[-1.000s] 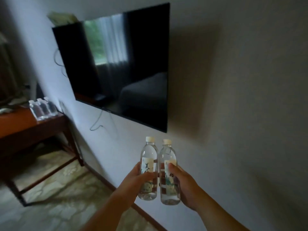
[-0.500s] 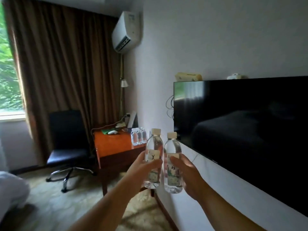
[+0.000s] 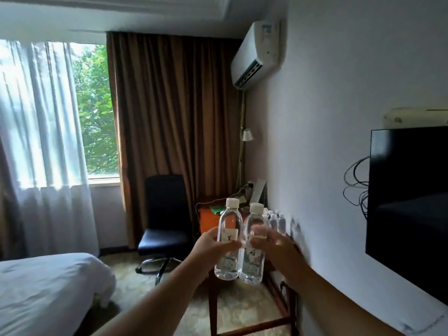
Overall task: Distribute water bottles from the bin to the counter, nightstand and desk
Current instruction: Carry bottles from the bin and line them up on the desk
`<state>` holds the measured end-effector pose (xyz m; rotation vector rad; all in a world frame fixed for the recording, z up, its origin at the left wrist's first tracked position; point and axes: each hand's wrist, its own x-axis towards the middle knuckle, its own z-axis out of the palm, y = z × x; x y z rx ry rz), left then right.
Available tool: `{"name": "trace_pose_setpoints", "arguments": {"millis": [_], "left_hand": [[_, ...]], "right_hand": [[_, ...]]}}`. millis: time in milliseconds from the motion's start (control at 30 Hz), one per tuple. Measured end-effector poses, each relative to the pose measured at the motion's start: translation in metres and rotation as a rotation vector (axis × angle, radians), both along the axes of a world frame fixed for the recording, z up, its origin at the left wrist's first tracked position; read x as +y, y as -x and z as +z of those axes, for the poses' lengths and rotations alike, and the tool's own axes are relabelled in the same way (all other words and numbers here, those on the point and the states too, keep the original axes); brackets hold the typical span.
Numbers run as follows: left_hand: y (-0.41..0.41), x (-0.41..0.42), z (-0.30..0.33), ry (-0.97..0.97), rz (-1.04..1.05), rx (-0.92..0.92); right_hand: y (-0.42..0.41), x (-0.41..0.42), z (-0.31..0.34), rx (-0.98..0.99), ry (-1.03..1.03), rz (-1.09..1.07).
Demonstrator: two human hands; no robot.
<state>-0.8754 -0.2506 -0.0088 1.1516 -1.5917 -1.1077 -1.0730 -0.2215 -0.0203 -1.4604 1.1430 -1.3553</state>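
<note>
your left hand [image 3: 213, 246] is wrapped around the left bottle [image 3: 228, 241], fingers curled over its label, and your right hand [image 3: 274, 248] is closed on the right bottle [image 3: 253, 243] from the far side, thumb across the front. both bottles stand upright, white caps on top, clear water inside, and they touch side by side in front of you at about chest height, well above the floor.

past them, against the wall, the orange wooden tabletop [image 3: 208, 215] carries a cluster of small bottles [image 3: 275, 220] along its wall edge, partly hidden behind the right bottle. a green cloth [image 3: 217, 208] lies further back on it, near some white things too blurred to name. a black office chair [image 3: 164, 214] stands just left of the tabletop, in front of the brown curtain [image 3: 174, 122]. the white bed [image 3: 48, 292] fills the lower left corner. on the wall to your right hangs the dark tv [image 3: 409, 202] with loose cables [image 3: 356, 185] at its left edge, and the air conditioner [image 3: 257, 54] is mounted high above the tabletop.
</note>
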Motion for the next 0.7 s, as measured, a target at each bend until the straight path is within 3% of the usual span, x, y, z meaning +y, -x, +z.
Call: {"name": "trace_pose_setpoints", "arguments": {"millis": [400,700], "left_hand": [[-0.063,-0.256,-0.065,-0.072,0.061,-0.147],[-0.084,-0.48,-0.108,-0.106,-0.116,-0.265]], "right_hand": [[-0.053,-0.262,-0.061,0.151,-0.132,-0.014],[-0.084,-0.434,-0.104,0.105,-0.235,-0.194]]}}
